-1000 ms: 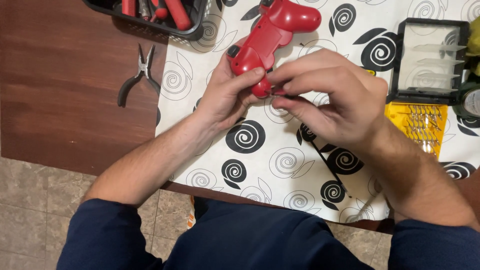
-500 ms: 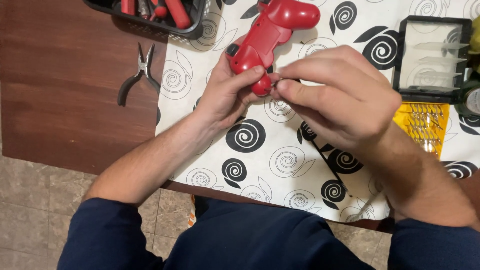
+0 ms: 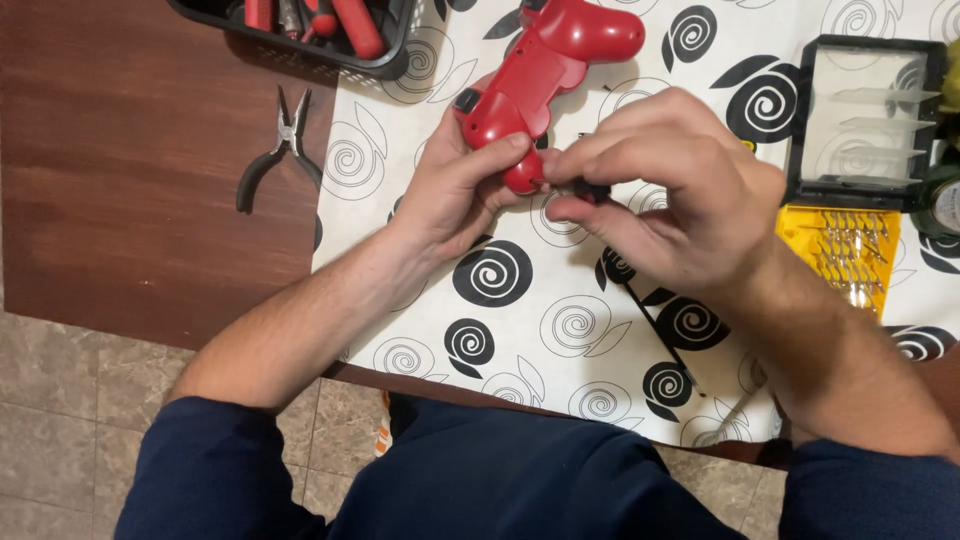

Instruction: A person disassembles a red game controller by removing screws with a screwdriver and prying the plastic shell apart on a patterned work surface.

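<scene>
Red plastic pistol-shaped power tool [image 3: 545, 70] held at its near end, small dark bit pinched beside it.

We have the left hand [image 3: 455, 190] closed around the tool's lower end, thumb pressed on top. Just right of that grip, the right hand [image 3: 670, 195] has fingertips clamped on a small dark bit-like piece [image 3: 588, 188], touching or almost touching the tool; we can't tell which. Tool sits over the white spiral-patterned cloth [image 3: 500, 330]. Its long axis runs diagonally: near end in the grip, far end pointing up-right, away from us. Risks, as we judge: the tiny piece could slip from the pinch and roll off the cloth; the one-handed hold could let the tool twist.
</scene>
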